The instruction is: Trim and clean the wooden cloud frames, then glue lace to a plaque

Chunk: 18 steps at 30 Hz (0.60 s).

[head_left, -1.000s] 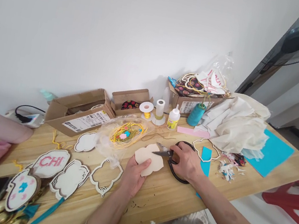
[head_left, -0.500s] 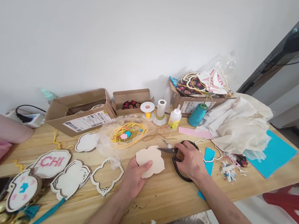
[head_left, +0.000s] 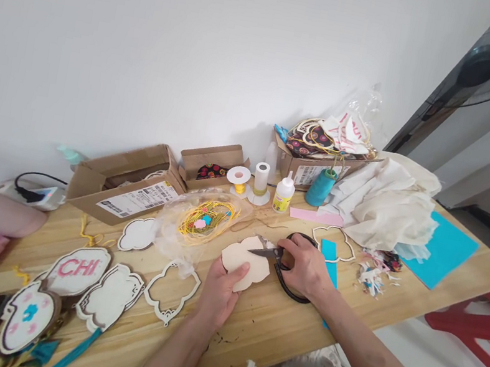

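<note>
Pinched between thumb and fingers of my left hand is a cream, four-lobed flat piece; I cannot tell whether it is card or cloth-covered. My right hand grips black-handled scissors, palm down. Their dark blades point left and lie over the upper right part of the cream piece. Whether they touch it is unclear. To the left of my left hand lies a thin lobed wooden frame. Another lobed frame and a blue strip lie beyond my right hand.
Several white lobed plaques lie at the left. Behind are cardboard boxes, a glue bottle, thread spools and a teal thread cone. Cream fabric, a blue sheet and scraps lie to the right.
The scissors have moved slightly left, bringing the blades farther over the cream piece. My left hand keeps its hold. The camera view has shifted a little.
</note>
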### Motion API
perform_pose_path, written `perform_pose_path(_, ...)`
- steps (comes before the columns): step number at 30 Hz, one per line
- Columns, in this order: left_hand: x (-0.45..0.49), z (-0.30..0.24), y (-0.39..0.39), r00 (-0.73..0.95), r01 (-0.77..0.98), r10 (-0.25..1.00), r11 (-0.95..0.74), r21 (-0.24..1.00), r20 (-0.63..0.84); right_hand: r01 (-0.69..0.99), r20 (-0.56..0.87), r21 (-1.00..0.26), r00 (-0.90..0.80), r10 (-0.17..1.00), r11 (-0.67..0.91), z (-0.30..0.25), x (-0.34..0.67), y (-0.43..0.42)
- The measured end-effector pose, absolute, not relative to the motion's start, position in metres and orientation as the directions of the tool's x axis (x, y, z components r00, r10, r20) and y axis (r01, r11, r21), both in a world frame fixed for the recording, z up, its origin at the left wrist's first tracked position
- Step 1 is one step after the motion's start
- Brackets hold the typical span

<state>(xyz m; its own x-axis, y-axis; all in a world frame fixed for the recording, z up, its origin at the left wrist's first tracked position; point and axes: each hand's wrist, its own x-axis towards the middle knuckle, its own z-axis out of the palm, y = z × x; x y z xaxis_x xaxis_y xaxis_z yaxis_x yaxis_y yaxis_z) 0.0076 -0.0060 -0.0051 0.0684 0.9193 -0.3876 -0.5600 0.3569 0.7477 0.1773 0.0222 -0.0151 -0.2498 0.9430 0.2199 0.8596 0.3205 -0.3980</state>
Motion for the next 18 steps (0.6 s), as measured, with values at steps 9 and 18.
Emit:
perform_pose_path(9,0.001,-0.004,-0.008,0.099,-0.533,0.894,0.418,0.736,-0.437,0.869,0.299,-0.395,-0.183,0.937,0.296,-0.021,0.194,0.029)
perform_pose_path(18,0.001,-0.002,-0.007,0.093,-0.53,0.902,0.403,0.746,-0.421,0.843,0.217,-0.411,-0.28,0.935,0.348,-0.016,0.191,0.025)
